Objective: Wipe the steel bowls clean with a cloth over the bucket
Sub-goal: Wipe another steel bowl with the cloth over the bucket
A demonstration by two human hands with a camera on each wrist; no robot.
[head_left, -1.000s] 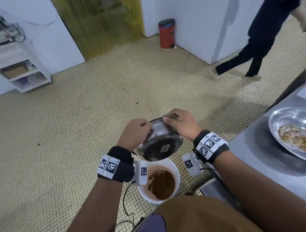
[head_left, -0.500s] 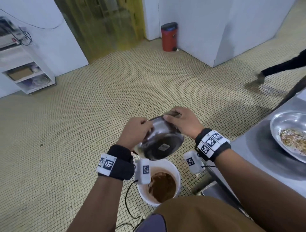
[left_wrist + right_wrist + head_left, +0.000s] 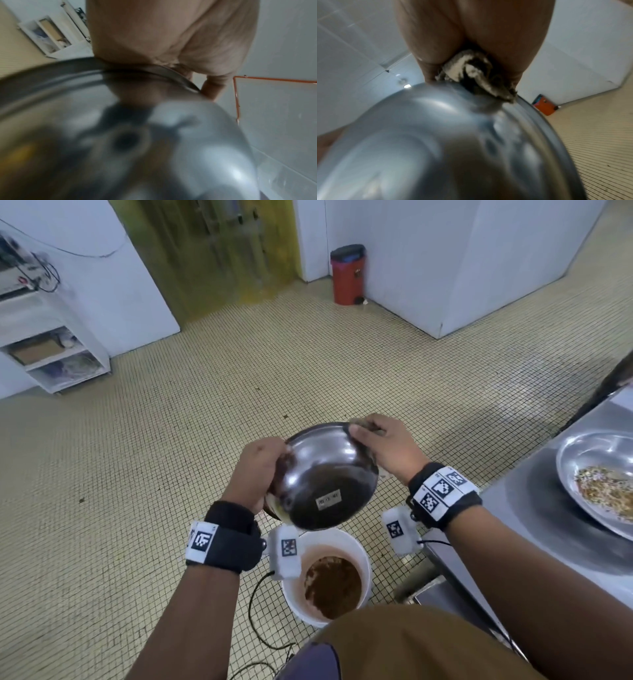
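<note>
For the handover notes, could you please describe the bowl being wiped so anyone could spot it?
Find the white bucket on the tiled floor. Tilted above it, between both hands, is the steel bowl. Unlike the bowl on the counter, which holds crumbs, it shows its underside, with a small label.

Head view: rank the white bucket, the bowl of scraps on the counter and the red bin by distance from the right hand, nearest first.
1. White bucket, below the right hand.
2. Bowl of scraps, on the counter to its right.
3. Red bin, by the far wall.
</note>
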